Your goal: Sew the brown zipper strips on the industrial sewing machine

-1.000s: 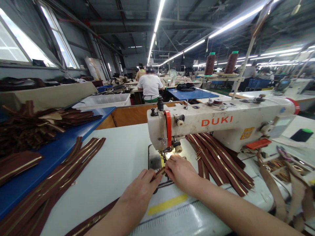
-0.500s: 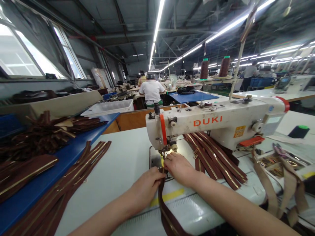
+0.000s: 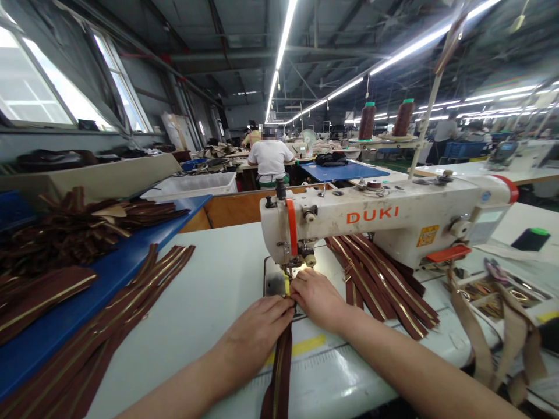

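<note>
A brown zipper strip (image 3: 279, 366) with metal teeth runs from the sewing machine's needle area toward me and over the table's front edge. My left hand (image 3: 268, 320) is closed on the strip just in front of the presser foot. Close beside it, my right hand (image 3: 315, 297) pinches the strip's end right under the needle of the white sewing machine (image 3: 375, 212); the fingertips and the strip's end are partly hidden. Several more brown zipper strips (image 3: 379, 285) lie under the machine arm, to the right of my right hand.
Long zipper strips (image 3: 131, 308) lie on the left of the table, near a blue board (image 3: 126, 279) with a heap of brown pieces (image 3: 65, 233). At right stands a tray of small metal parts (image 3: 493, 297) with beige straps (image 3: 510, 337). A seated person (image 3: 268, 160) is ahead.
The hanging part of the zipper strip has swung left and now lies straighter. My left hand has turned flatter over the strip; my right hand stays by the needle.
</note>
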The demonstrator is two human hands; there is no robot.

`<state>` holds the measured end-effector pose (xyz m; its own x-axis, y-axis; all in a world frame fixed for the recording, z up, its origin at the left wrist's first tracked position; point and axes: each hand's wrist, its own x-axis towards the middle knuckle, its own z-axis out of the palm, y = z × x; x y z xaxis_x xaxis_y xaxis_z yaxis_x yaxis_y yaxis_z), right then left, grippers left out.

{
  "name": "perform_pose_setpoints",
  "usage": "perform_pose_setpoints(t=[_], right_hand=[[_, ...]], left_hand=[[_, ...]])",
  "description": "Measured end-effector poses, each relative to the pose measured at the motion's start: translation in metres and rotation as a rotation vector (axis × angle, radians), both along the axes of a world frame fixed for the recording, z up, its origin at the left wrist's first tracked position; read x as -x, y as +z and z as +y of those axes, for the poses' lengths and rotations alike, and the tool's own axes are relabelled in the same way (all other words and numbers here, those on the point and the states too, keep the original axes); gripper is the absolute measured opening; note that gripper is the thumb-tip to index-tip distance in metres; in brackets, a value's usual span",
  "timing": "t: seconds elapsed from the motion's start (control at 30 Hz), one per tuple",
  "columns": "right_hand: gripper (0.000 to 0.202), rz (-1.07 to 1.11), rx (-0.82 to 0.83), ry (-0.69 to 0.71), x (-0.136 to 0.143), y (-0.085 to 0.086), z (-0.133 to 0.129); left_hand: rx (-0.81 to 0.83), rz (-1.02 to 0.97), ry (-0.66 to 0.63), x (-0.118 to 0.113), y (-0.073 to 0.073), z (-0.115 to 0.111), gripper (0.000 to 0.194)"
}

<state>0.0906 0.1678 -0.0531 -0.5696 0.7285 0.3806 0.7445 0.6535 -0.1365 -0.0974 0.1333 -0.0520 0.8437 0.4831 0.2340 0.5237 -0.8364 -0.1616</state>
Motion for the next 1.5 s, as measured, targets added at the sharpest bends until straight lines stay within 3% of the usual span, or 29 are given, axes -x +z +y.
perform_pose_setpoints(t=[0.17, 0.43, 0.57, 0.73, 1.03, 1.5], right_hand=[[0.009, 0.063, 0.063, -0.04, 0.002, -0.002, 0.0], [0.017, 0.342, 0.148, -0.054, -0.01, -0.004, -0.007], [0.016, 0.295, 0.181, 0.09, -0.021, -0.002, -0.027], [0.016, 0.159, 0.099, 0.203, -0.024, 0.002, -0.039], [0.012, -0.115, -0.059, 0.231, -0.021, -0.001, -0.028], [0.015, -0.015, -0.062, 0.246, -0.023, -0.001, -0.038]], left_hand=[[-0.053, 0.128, -0.06, 0.002, -0.002, 0.003, 0.047], [-0.091, 0.155, 0.035, -0.004, -0.007, 0.0, 0.051], [-0.055, 0.121, 0.089, -0.009, -0.008, 0.002, 0.046], [-0.008, 0.002, 0.111, -0.014, -0.01, 0.005, 0.041], [0.003, -0.081, 0.154, -0.017, -0.014, 0.009, 0.039], [0.106, -0.046, 0.165, -0.013, -0.019, -0.004, 0.047]])
